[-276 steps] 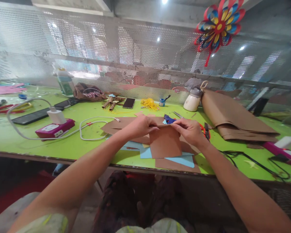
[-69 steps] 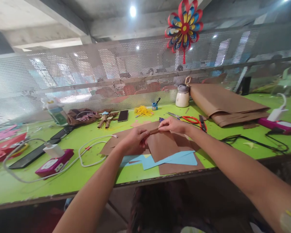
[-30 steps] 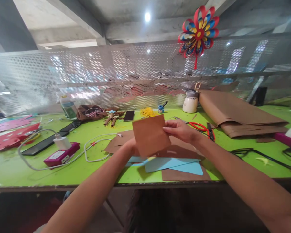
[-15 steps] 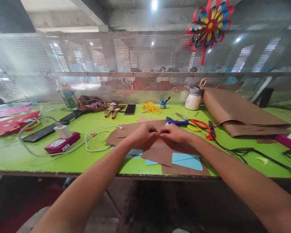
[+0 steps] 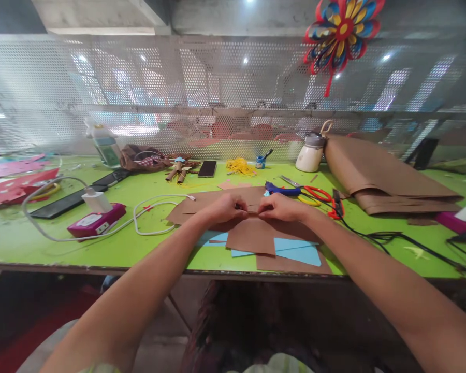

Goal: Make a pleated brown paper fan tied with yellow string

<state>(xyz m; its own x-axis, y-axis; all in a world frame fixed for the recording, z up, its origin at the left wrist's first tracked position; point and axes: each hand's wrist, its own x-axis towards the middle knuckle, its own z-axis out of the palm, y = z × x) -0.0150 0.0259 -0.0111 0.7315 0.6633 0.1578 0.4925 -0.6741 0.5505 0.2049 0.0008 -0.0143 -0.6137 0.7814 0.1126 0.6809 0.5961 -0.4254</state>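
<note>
A small brown paper sheet (image 5: pixel 250 237) lies in front of me over other brown and light blue paper. My left hand (image 5: pixel 227 208) is closed with bent fingers at the left of its far edge. My right hand (image 5: pixel 278 208) pinches the same edge on the right, thumb and fingers together. A narrow strip of that edge, seemingly folded or rolled, shows between the hands. Light blue paper pieces (image 5: pixel 298 251) stick out at the near right. A larger brown paper sheet (image 5: pixel 194 204) spreads out behind and to the left.
Beyond my right hand lie a blue glue gun (image 5: pixel 281 190) and orange-handled scissors (image 5: pixel 317 194). A white cable (image 5: pixel 136 220) runs left to a purple power socket (image 5: pixel 97 221). Folded brown paper (image 5: pixel 392 176) and a white bottle (image 5: pixel 309 154) stand at the back right.
My hands have moved slightly apart along the paper's far edge, showing more of the strip between them. The sheet looks flatter and straighter. The view has shifted a little.
</note>
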